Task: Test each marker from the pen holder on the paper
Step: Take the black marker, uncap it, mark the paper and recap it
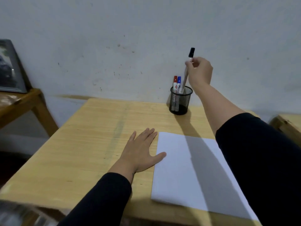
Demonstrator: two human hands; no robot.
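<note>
Black-capped marker pinched at the holder

The right hand (199, 71) pinched a black-capped white marker (188, 69), its lower end inside the black mesh pen holder (180, 101) beside red-capped (175, 82) and blue-capped (179, 83) markers. The left hand (140, 150) lay flat, fingers spread, on the pale wooden surface (91, 144), thumb touching the white paper (184, 168).

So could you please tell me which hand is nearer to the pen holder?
Right. The right hand is just above the pen holder, holding a black marker; the left hand lies flat beside the paper.
</note>
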